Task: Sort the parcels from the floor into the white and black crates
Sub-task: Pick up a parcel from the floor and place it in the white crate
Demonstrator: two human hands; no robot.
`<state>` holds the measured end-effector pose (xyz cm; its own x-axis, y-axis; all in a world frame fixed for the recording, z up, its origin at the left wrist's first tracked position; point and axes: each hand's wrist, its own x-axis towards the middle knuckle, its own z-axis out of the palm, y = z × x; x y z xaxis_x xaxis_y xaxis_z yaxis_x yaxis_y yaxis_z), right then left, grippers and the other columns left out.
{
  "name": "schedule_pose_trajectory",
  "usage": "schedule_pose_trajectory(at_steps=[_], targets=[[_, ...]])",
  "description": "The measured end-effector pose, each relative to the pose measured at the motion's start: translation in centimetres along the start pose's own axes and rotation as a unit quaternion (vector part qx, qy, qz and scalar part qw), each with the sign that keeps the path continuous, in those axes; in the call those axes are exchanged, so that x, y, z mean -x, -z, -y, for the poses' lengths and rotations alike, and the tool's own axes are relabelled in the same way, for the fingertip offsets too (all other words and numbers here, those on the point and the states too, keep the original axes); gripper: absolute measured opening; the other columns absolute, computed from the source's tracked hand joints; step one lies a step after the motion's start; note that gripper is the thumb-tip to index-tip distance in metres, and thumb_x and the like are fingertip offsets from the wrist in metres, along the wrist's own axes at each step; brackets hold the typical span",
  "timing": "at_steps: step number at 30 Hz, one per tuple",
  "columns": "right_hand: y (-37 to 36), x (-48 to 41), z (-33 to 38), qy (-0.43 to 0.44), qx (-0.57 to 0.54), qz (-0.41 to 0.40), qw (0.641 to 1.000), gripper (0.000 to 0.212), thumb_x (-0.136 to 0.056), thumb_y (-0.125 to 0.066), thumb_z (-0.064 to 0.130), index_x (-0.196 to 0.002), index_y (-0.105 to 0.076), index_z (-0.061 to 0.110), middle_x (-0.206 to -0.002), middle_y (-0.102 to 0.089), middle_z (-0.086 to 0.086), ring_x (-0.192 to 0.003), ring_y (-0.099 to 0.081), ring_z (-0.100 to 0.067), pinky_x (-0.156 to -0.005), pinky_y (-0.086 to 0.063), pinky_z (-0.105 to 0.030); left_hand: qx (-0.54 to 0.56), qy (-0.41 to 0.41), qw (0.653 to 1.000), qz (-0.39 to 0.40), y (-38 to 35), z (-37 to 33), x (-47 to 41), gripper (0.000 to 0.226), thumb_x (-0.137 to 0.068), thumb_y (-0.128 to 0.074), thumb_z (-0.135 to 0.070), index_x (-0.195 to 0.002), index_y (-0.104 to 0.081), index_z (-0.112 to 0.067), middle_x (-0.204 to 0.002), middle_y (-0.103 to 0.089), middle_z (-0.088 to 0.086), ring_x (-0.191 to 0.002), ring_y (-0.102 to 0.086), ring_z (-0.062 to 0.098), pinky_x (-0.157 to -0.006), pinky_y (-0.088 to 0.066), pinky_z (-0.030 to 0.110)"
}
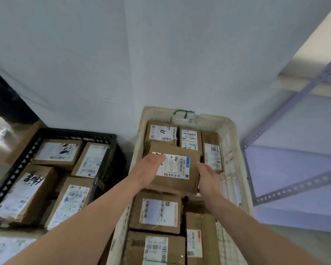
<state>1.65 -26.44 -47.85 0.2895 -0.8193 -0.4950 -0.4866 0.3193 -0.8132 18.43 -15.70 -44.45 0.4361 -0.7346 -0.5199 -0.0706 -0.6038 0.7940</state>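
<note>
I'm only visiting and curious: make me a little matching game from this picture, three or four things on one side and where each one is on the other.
Things:
1. black crate
2. white crate
3. left hand
4. metal shelf frame

Places:
A. far right, beside the white crate
B. left side, holding parcels
C. on the label of the top parcel
D. centre, against the wall

Pairs: 1-B, 2-D, 3-C, 4-A

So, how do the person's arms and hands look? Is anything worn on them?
Both forearms are bare as far as the picture shows: no sleeves in view. The left hand and the right hand wear no gloves, and no watch, ring or wristband can be seen.
</note>
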Motion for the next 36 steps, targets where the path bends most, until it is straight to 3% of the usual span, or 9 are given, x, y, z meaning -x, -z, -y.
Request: schedule_pose_trajectory(at_steps=[5,9,15,20,23,26,29,31,36], targets=[[-2.4,-2.9,-0.8,-0.032,-0.013,0.025,0.999,0.036,-0.098,-0.051,0.048,-0.117,-0.071,0.026,-0.106,-0.075,0.003,-0.103,-0.067,-0.020,-0.079,-0.054,-0.037,0.008,0.034,0.999,-0.001,0.1,2.3,-3.7,0.062,-0.088,-0.037,-0.067,-0.119,-0.068,-0.023,-0.115,-0.070,-0.008,-0.110,-0.062,0.015,-0.105,-0.045,0.043],[-4.0,-4.5,-1.6,-0.050,-0.028,0.032,0.998,0.084,-0.068,-0.050,0.071,-0.139,-0.060,0.027,-0.125,-0.069,0.003,-0.115,-0.062,-0.018,-0.099,-0.053,-0.044,0.018,0.055,0.998,-0.012,-0.5,4.4,-6.2,0.065,-0.078,-0.039,-0.075,-0.123,-0.065,-0.034,-0.130,-0.063,-0.006,-0.119,-0.057,0.019,-0.110,-0.041,0.049],[-4.6,-5.4,-3.4,-0.090,-0.034,0.036,0.995,0.084,-0.070,-0.055,0.077,-0.143,-0.055,0.035,-0.134,-0.065,0.002,-0.123,-0.059,-0.023,-0.106,-0.049,-0.052,-0.046,0.069,0.996,-0.024,-1.3,4.4,-6.6,0.072,-0.084,-0.036,-0.078,-0.140,-0.052,-0.034,-0.158,-0.035,0.003,-0.140,-0.040,0.028,-0.119,-0.027,0.056],[-5.2,-5.5,-3.4,-0.060,-0.048,0.095,0.992,0.028,-0.103,-0.051,0.046,-0.120,-0.072,0.038,-0.102,-0.078,0.007,-0.105,-0.070,-0.017,-0.087,-0.058,-0.038,-0.100,0.018,0.995,-0.003,-2.3,4.7,-6.0,0.076,-0.086,-0.032,-0.079,-0.150,-0.043,-0.039,-0.159,-0.025,-0.007,-0.150,-0.020,0.019,-0.124,-0.019,0.046],[-5.4,-5.4,-3.3,-0.058,-0.043,0.112,0.991,0.033,-0.100,-0.052,0.051,-0.120,-0.073,0.035,-0.101,-0.078,0.008,-0.105,-0.069,-0.016,-0.085,-0.054,-0.033,-0.081,0.045,0.995,0.020,-2.0,5.0,-6.1,0.072,-0.088,-0.034,-0.076,-0.148,-0.045,-0.037,-0.155,-0.031,-0.009,-0.146,-0.029,0.018,-0.122,-0.023,0.042],[-5.0,-5.5,-4.0,-0.068,-0.019,0.144,0.987,0.061,-0.081,-0.053,0.068,-0.132,-0.065,0.037,-0.126,-0.071,0.005,-0.124,-0.060,-0.021,-0.105,-0.048,-0.044,-0.128,0.038,0.990,0.036,-1.7,5.1,-5.6,0.065,-0.095,-0.037,-0.066,-0.152,-0.039,-0.036,-0.152,-0.025,-0.014,-0.150,-0.020,0.019,-0.124,-0.019,0.043],[-3.9,-5.5,-4.3,0.011,0.178,0.111,0.978,0.077,-0.086,-0.060,0.067,-0.156,-0.036,0.045,-0.169,-0.022,0.004,-0.153,-0.026,-0.023,-0.117,-0.036,-0.048,-0.345,0.013,0.936,0.069,-2.5,5.4,-4.3,0.090,-0.088,-0.054,-0.064,-0.160,-0.010,-0.034,-0.167,0.018,-0.002,-0.154,0.019,0.028,-0.124,-0.012,0.056],[-2.9,-6.2,-4.2,0.091,0.362,0.081,0.924,0.092,-0.089,-0.061,0.064,-0.162,-0.010,0.043,-0.172,0.007,0.004,-0.159,-0.005,-0.022,-0.122,-0.029,-0.053,-0.467,-0.019,0.877,0.110,-4.0,6.3,-3.1,0.109,-0.082,-0.069,-0.060,-0.159,0.005,-0.036,-0.159,0.040,0.000,-0.146,0.034,0.036,-0.120,-0.008,0.066],[-2.2,-10.9,-1.3,0.136,0.480,0.110,0.859,0.097,-0.086,-0.053,0.076,-0.161,0.001,0.046,-0.170,0.020,0.001,-0.158,0.011,-0.030,-0.123,-0.020,-0.062,-0.554,0.021,0.818,0.157,-6.6,8.7,-2.1,0.130,-0.077,-0.084,-0.039,-0.156,0.020,-0.034,-0.152,0.050,0.007,-0.142,0.035,0.049,-0.112,-0.007,0.079]])
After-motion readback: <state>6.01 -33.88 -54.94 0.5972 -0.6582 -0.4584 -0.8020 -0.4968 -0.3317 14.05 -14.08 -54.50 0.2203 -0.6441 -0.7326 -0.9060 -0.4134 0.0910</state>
